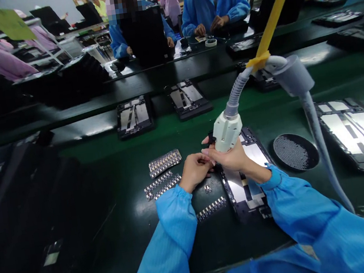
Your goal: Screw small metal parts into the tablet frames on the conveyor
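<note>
My right hand [234, 157] is wrapped round a white hand-held power screwdriver [227, 130], which hangs from a grey hose. It is over the upper left part of an open tablet housing [254, 155] with silver plates. Close against it, my left hand [195, 170] has its fingers pinched together; whatever lies between the fingertips is hidden. Small circuit board strips [164, 162] lie stacked left of my left hand, with a frame-like strip [162, 185] below them. One more board strip [211, 209] and a tiny loose board piece [207, 189] rest beside the housing.
A round black dish of small screws [295, 152] stands right of the housing. Another tablet housing [359, 134] lies further right, two more [134, 116] behind. Dark stacked housings [26, 212] fill the left side. A yellow strap [277, 8] holds up the hose. Co-workers sit across the line.
</note>
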A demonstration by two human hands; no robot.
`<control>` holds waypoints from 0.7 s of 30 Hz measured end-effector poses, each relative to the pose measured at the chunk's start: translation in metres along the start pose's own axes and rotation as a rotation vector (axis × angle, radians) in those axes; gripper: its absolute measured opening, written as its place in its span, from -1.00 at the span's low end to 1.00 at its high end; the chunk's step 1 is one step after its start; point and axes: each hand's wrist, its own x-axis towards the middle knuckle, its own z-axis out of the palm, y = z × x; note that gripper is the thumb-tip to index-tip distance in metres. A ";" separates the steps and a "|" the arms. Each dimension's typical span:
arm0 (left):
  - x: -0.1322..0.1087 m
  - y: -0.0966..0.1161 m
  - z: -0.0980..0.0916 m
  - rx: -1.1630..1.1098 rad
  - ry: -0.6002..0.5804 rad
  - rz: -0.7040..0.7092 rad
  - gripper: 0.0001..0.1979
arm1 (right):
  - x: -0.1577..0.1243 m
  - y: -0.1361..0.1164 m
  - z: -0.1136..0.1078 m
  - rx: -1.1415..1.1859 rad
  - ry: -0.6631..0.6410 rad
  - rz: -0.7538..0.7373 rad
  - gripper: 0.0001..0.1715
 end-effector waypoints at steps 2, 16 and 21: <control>-0.015 0.003 -0.014 0.081 -0.019 0.038 -0.95 | -0.001 0.001 0.000 -0.018 -0.006 -0.020 -0.78; -0.058 -0.032 -0.030 0.558 0.082 0.355 -0.64 | -0.017 -0.036 -0.072 0.042 0.152 -0.148 -0.67; -0.062 -0.028 -0.041 0.437 0.137 0.299 -0.62 | -0.042 -0.030 -0.163 0.067 0.412 -0.155 -0.67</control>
